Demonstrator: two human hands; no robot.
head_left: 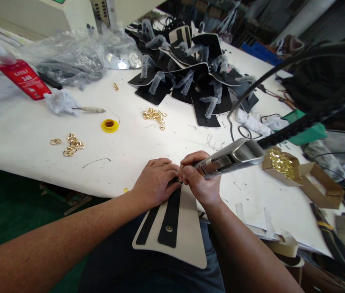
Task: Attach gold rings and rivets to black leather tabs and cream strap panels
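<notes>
A pale panel with black straps (187, 232) rests across my lap and the table's front edge. One strap bears a round metal snap (169, 229). My left hand (157, 183) is closed on the panel's far end, thumb and fingers pressing around the black strap. In my right hand (201, 183) is a silver corded electric screwdriver (233, 156), slanting up to the right. Its tip meets the strap beside my left fingertips; the fingers hide the exact contact point and any small part there.
Gold clasps (154, 115) lie in piles beyond my hands, near a yellow spool (109, 125). Black panels with plastic-wrapped straps (205, 97) are heaped at the back. A red glue bottle (24, 79) is left; a box of gold hardware (282, 165) and pliers (332, 236) are right.
</notes>
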